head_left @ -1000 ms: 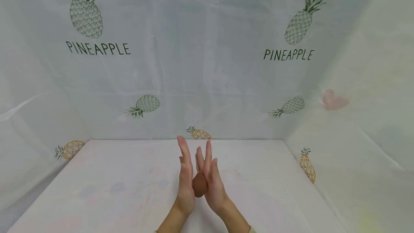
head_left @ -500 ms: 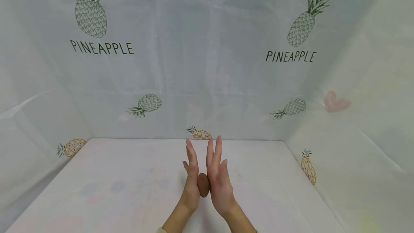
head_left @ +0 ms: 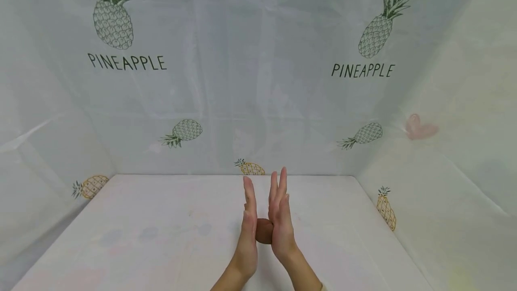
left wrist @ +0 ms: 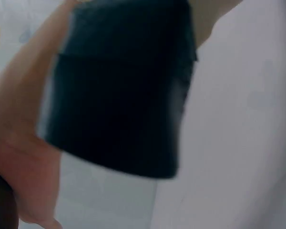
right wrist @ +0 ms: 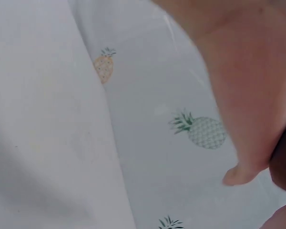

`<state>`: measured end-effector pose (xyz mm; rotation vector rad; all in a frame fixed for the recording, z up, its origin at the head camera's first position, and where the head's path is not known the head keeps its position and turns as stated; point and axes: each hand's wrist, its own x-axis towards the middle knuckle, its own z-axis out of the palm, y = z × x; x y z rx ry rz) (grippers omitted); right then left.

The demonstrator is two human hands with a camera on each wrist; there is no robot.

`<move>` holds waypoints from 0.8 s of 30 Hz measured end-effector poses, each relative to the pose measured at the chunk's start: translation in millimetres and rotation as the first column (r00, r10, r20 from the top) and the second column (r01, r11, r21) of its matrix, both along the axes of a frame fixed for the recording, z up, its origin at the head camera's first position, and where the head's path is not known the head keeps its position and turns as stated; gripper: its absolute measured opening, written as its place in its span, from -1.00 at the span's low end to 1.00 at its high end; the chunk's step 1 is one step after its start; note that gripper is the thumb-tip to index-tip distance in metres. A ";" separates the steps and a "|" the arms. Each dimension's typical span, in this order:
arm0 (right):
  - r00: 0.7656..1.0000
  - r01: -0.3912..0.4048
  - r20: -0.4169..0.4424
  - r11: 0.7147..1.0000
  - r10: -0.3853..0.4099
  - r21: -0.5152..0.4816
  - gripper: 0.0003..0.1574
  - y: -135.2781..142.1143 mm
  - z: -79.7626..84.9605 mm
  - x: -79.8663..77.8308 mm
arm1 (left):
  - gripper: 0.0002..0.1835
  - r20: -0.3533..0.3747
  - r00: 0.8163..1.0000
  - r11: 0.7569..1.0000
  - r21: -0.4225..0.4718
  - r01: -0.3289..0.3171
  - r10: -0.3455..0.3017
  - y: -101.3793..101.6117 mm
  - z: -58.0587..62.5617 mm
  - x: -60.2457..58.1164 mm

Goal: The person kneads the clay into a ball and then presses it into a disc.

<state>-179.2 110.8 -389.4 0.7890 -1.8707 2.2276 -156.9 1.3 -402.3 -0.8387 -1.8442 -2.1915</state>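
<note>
In the head view, a smooth brown clay ball (head_left: 264, 231) is pressed between two upright palms, raised over the table. My left hand (head_left: 248, 232) lies flat against its left side, fingers straight and pointing up and away. Against the other side rests the palm of my right hand (head_left: 282, 223), its fingers also straight. The right wrist view catches part of the brown ball (right wrist: 285, 164) at its right edge, beside the hand (right wrist: 250, 95). A dark piece of the ball (left wrist: 1, 202) shows at the lower left of the left wrist view.
A white-covered table (head_left: 161, 237) lies under the hands. Behind it hangs a pale sheet (head_left: 258, 80) printed with pineapples, and similar sheeting closes both sides. A blurred dark teal block (left wrist: 119, 95) covers much of the left wrist view.
Both hands have shifted to the right with the clay between them. The palms have slid past each other, and the clay's outline has gone from egg-like to rounder.
</note>
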 end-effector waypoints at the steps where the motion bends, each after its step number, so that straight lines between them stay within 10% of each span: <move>1: 1.000 -0.004 0.000 1.000 0.004 0.001 -0.31 -0.4 -1.4 -1.0 | -0.38 -0.005 1.000 1.000 0.001 -0.003 0.003 -0.9 1.4 1.0; 14: 0.996 -0.086 0.038 0.992 0.083 0.093 -0.32 -15.3 -18.1 0.5 | -0.32 -0.049 0.993 0.993 0.059 -0.102 0.105 -15.0 20.7 4.2; 24: 0.976 -0.219 0.025 0.972 0.218 0.080 -0.30 -29.0 -10.7 13.2 | -0.32 0.081 0.989 0.988 0.075 -0.132 0.126 -31.6 13.8 -17.5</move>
